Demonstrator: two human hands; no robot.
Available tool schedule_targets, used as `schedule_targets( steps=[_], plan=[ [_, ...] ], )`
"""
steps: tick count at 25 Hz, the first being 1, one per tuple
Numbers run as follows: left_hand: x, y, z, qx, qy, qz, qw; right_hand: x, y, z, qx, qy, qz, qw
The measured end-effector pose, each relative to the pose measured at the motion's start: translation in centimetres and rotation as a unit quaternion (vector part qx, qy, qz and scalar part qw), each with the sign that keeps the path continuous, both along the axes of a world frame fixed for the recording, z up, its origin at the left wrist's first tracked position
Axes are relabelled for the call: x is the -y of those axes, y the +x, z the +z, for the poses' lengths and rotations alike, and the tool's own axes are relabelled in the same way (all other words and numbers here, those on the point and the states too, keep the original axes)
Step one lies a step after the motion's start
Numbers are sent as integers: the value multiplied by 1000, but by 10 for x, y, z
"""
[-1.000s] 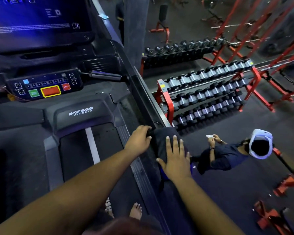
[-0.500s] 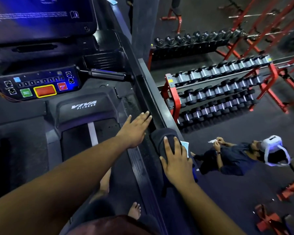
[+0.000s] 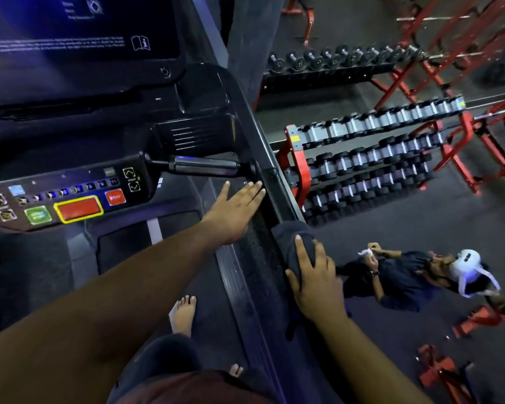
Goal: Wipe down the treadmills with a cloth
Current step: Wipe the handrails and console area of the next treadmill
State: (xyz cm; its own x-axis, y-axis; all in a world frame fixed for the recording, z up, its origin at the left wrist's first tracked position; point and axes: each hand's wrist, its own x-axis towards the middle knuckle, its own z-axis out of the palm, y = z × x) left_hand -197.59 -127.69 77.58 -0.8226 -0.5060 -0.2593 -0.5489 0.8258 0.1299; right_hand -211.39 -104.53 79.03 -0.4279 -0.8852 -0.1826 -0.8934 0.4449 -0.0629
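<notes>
Cloth [image 3: 296, 243] on treadmill side rail [image 3: 263, 211], under flat-pressing right hand [image 3: 315, 282]; left hand [image 3: 235, 209] open, fingers straight, empty

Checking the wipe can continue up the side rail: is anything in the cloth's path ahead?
Nothing visible blocks it. The cloth, under the right hand, lies on the side rail, bare ahead; the left hand hovers alongside.

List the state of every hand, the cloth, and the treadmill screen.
Left hand: fingers straight, stretched toward the side rail.
Right hand: pressing the cloth.
Dark cloth: draped over the side rail.
Treadmill screen: lit.
</notes>
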Motion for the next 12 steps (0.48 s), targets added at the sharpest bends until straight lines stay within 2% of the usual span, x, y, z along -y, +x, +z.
schedule_targets(
  steps=[4, 7, 10, 12],
  plan=[
    [37, -1, 0, 24, -80, -34, 996, 105, -4, -6, -12, -39, 10, 999],
    [63, 4, 2, 29, -126, -6, 992, 177, -7, -5, -17, -21, 21, 999],
    [76, 8, 4, 41, -135, -24, 990, 156, -2, -2, -23, 4, 32, 999],
    [74, 11, 3, 35, -147, -48, 987, 117, 3, -3, -71, 30, 62, 995]
  ],
)
